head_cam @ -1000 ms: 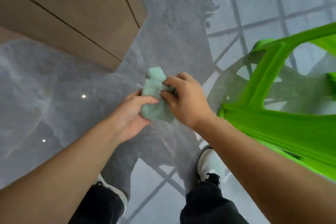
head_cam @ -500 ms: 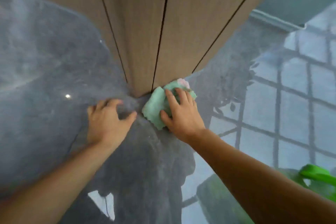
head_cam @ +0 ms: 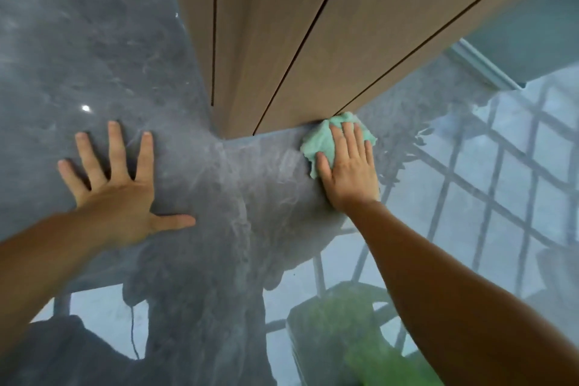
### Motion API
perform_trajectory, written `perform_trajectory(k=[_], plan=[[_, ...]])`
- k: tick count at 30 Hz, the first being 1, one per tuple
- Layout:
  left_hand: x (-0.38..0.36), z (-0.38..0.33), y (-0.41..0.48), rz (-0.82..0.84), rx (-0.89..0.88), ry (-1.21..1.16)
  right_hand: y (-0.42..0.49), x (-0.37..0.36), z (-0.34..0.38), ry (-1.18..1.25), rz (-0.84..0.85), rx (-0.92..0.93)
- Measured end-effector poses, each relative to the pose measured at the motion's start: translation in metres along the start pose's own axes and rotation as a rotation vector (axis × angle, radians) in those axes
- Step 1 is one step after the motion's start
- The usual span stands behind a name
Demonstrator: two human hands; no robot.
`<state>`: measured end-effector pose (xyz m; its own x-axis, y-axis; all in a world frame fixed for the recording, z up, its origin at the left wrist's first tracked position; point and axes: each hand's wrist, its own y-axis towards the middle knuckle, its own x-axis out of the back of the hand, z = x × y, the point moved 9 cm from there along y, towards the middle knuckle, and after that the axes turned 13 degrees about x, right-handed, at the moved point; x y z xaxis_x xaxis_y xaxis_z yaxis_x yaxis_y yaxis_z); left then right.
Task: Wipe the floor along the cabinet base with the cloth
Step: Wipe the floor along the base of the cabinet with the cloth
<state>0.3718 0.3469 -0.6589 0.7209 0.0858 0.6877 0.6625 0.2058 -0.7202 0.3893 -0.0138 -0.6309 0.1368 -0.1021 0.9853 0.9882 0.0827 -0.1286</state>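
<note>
A mint-green cloth [head_cam: 319, 142] lies crumpled on the glossy grey floor [head_cam: 250, 185], its far edge touching the base of the brown wooden cabinet [head_cam: 297, 50]. My right hand [head_cam: 349, 166] rests flat on top of the cloth, fingers pointing toward the cabinet, pressing it down. My left hand [head_cam: 120, 188] is spread flat on the bare floor to the left of the cabinet's corner, fingers wide apart, holding nothing.
The cabinet's corner [head_cam: 224, 136] juts toward me between my hands. The polished floor mirrors a window grid [head_cam: 488, 185] on the right. A green object's reflection [head_cam: 363, 332] shows at the bottom right. A pale wall and baseboard [head_cam: 482, 63] run behind the cabinet on the right.
My right hand has slid the cloth to the right along the cabinet base, away from the corner. My left hand has moved out to the left and spread flat.
</note>
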Motion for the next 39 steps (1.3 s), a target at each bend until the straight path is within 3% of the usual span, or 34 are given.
perform_trajectory(k=[3,5,7,11,13,15,18,21,22,24,27,32,36,39], plan=[[0.003,-0.001,-0.006,0.028,-0.001,0.004,0.001,0.0,0.006,0.097,-0.097,-0.369],[0.002,-0.001,-0.009,0.034,0.0,0.019,0.003,-0.012,0.039,0.176,-0.068,-0.487],[0.007,-0.003,-0.012,0.033,0.011,0.01,-0.002,-0.024,0.1,0.197,-0.008,-0.34],[0.007,-0.002,-0.01,0.045,-0.004,0.013,-0.029,-0.032,0.21,0.18,0.054,0.287],[0.005,0.001,-0.006,0.049,0.002,0.018,-0.024,-0.026,0.197,0.11,0.059,0.522],[0.004,0.003,-0.002,0.049,0.013,0.024,-0.014,-0.017,0.144,-0.001,0.062,0.596],[0.003,0.006,0.001,0.041,0.025,0.019,-0.003,-0.005,0.026,-0.045,0.046,0.311],[0.003,0.006,0.002,0.051,0.029,0.021,-0.014,0.004,-0.069,0.052,-0.023,-0.31],[0.003,0.006,0.001,0.055,0.029,0.021,-0.016,0.005,-0.079,0.067,-0.035,-0.471],[0.005,0.004,0.0,0.056,0.025,0.026,-0.008,0.004,-0.059,0.074,-0.01,-0.568],[0.007,0.003,-0.005,0.068,0.013,0.019,0.005,-0.01,0.035,0.116,0.051,-0.352],[0.008,-0.001,-0.006,0.038,-0.017,-0.004,-0.021,-0.026,0.203,0.154,0.15,0.228],[0.005,0.002,-0.002,0.025,-0.007,-0.015,-0.018,-0.023,0.192,0.035,0.193,0.459],[0.002,0.002,0.001,0.005,-0.02,-0.025,-0.005,-0.011,0.105,-0.158,0.212,0.475]])
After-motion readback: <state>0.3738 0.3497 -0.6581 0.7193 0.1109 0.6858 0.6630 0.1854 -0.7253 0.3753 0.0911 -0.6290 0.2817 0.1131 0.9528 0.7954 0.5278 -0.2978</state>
